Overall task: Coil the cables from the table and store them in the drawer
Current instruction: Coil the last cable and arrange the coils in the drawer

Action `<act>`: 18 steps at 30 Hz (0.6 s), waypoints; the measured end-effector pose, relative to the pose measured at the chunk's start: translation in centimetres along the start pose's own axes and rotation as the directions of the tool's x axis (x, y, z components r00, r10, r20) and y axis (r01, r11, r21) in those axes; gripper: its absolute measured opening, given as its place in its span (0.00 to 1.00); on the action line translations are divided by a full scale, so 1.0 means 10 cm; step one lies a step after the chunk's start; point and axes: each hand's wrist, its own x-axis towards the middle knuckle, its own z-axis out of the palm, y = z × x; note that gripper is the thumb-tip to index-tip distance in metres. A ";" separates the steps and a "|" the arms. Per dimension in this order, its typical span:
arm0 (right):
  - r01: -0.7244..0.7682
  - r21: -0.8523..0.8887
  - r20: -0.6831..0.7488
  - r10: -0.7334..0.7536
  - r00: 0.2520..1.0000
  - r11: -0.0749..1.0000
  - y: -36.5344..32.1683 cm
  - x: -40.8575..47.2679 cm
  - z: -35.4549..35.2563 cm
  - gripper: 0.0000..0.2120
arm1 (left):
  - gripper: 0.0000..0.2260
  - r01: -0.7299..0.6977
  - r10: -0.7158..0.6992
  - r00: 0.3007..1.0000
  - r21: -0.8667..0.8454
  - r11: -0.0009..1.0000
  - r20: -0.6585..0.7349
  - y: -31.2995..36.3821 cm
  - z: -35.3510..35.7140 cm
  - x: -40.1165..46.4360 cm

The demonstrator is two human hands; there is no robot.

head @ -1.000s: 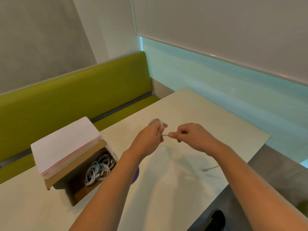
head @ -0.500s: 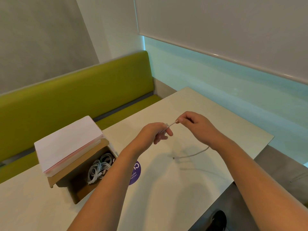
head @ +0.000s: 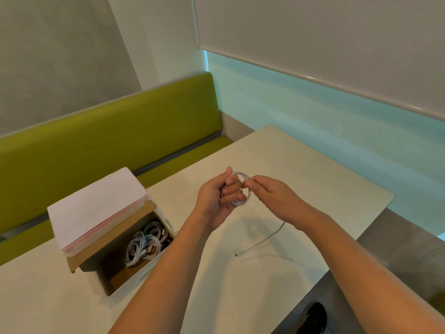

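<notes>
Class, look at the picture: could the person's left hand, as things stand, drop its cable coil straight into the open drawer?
Probably yes. The drawer stands open beside the left forearm, nothing between them. But the left hand and right hand both grip the white cable, whose tail trails loose.

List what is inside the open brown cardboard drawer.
The open brown cardboard drawer holds several coiled white cables, bunched toward its back. The drawer's rear part is hidden under the cardboard top and the white paper stack, so anything there cannot be seen.
</notes>
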 end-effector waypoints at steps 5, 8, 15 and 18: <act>-0.005 -0.020 0.045 0.006 0.999 1.000 0.00 -0.02 0.07 0.12 | 0.19 -0.041 0.040 0.999 -0.020 0.999 -0.036 0.01 0.00 0.02; -0.014 -0.011 0.022 0.014 1.000 1.000 -0.03 -0.01 0.06 0.11 | 0.19 -0.071 0.074 0.994 0.031 0.997 -0.086 -0.03 0.02 0.02; -0.051 -0.263 0.073 0.072 0.995 0.964 -0.07 0.01 -0.07 0.12 | 0.17 -0.004 0.101 0.979 0.481 0.877 -0.176 -0.01 -0.06 0.00; -0.054 -0.365 0.131 0.108 0.985 0.929 -0.08 -0.01 -0.09 0.12 | 0.16 0.080 0.032 0.985 0.616 0.784 -0.168 0.06 -0.05 -0.02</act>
